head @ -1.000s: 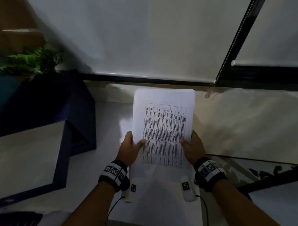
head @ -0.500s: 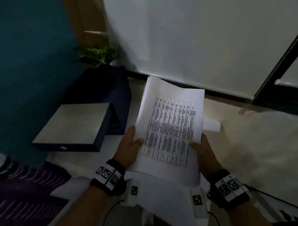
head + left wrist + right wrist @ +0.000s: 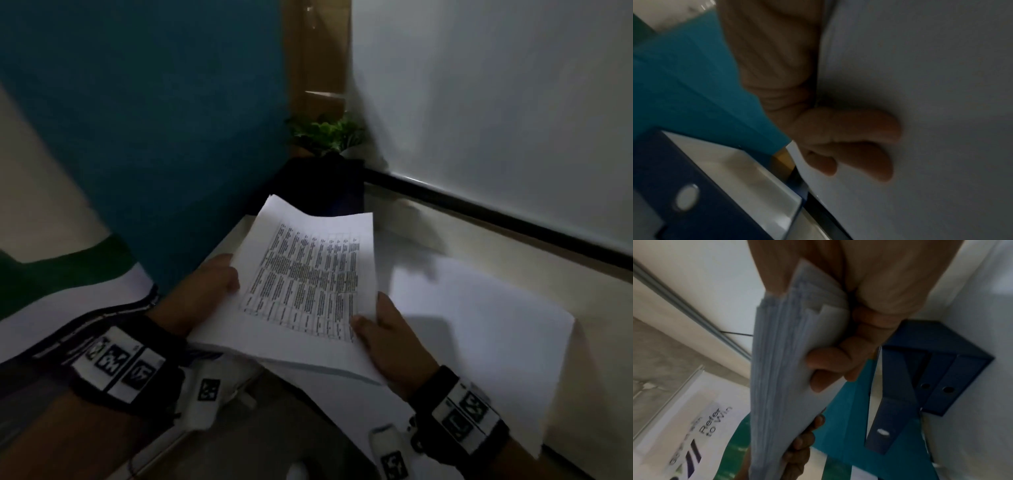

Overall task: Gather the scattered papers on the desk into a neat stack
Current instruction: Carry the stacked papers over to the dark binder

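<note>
A thick stack of white papers (image 3: 305,284) with a printed table on its top sheet is held above the desk, tilted to the left. My left hand (image 3: 209,291) grips its left edge, fingers (image 3: 849,141) curled under the stack's blank underside (image 3: 931,113). My right hand (image 3: 380,329) grips the lower right corner, thumb on top, fingers (image 3: 830,363) curled round the sheet edges (image 3: 781,369). One more white sheet (image 3: 479,325) lies flat on the desk to the right, under my right hand.
A dark blue file holder (image 3: 322,185) and binders (image 3: 937,378) stand at the back left, with a green plant (image 3: 325,132) behind. A teal partition (image 3: 154,120) rises on the left. A white roller blind (image 3: 496,102) hangs behind the beige desk (image 3: 548,270).
The stack has swung from upright in front of me to a leftward tilt, both hands still holding it. My view has turned left toward the teal partition.
</note>
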Motion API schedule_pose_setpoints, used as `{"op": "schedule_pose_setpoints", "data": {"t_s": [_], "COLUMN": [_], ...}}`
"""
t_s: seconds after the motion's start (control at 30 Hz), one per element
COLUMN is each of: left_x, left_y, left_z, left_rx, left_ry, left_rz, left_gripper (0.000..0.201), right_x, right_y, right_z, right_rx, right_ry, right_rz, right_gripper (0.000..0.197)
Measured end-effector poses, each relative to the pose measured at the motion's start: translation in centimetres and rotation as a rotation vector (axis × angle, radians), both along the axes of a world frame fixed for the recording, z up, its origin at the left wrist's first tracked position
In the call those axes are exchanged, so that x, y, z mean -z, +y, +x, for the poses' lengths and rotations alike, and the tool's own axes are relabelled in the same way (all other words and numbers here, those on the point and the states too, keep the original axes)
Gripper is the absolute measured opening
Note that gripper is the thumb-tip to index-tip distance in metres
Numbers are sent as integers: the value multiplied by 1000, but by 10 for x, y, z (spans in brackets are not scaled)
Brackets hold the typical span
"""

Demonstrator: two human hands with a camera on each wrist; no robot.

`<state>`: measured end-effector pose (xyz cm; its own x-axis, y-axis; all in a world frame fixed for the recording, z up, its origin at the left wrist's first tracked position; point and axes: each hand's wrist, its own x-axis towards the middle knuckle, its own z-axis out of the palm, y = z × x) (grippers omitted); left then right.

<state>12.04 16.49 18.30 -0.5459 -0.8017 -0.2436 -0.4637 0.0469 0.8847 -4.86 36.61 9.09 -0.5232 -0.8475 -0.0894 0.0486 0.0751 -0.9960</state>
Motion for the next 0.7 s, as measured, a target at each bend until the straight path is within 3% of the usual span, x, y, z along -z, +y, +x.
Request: {"op": "schedule_pose_setpoints", "data": {"t_s": [0.13,0.27,0.37,0.47,0.63,0.7], "left_x": [-7,-9,-2,7,23,30], "left_y": [-24,-53,-87,-127,-186,-206], "left_z": [32,41,35,24,-3,-13], "left_rx": [-33,-28,-14,75,207,232], "left_ry": [-102,-185,-271,-392,-508,-477], "left_rz": [7,-20,-47,-67,-83,-59], "left_gripper": [42,7,29,28,15,11], "right_x": [3,-2,-10,-15,-12,-9], "right_y": [-45,-79,-101,-122,-164,-180], "right_z": [24,34,31,27,15,6], "right_rx": [-88,-71,-46,-50,82,160], "right_ry": [-90,-157,-268,-381,-305,-254], "right_rz": [24,61,64,57,115,154], "right_gripper": [49,38,31,26,23,22]}}
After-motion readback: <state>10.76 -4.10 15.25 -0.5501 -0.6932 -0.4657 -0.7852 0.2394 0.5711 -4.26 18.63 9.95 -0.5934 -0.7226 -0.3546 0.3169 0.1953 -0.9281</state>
